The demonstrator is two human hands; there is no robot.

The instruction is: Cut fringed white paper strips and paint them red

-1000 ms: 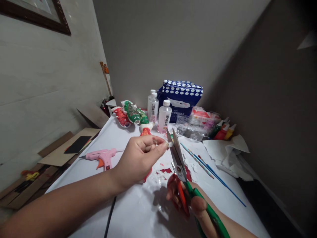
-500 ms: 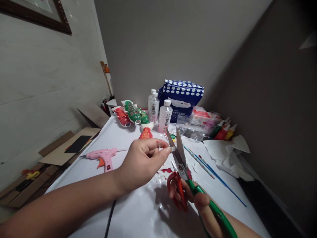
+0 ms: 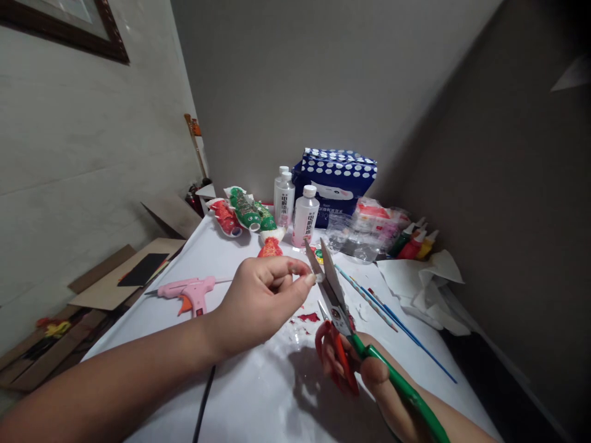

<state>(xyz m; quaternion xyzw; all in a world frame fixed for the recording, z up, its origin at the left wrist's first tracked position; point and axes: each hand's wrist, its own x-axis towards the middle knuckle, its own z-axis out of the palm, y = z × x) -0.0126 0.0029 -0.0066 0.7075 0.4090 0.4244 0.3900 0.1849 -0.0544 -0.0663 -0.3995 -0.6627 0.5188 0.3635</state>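
Far left: fish [image 3: 245,210], apparently painted. Near centre: left hand [image 3: 265,301] pinches a pale scrap [image 3: 319,279], seemingly not cut through. Far centre: drink bottles [image 3: 305,220] capped, fill undetermined. Near right: scissors [image 3: 340,319], parted at the scrap, gripped by right hand [image 3: 375,371]. Far right: paint bottles [image 3: 410,244] showing green, red, yellow.

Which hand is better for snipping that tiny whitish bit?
Probably the right hand: it holds the open scissors close to the tiny whitish bit, which the left hand is pinching.
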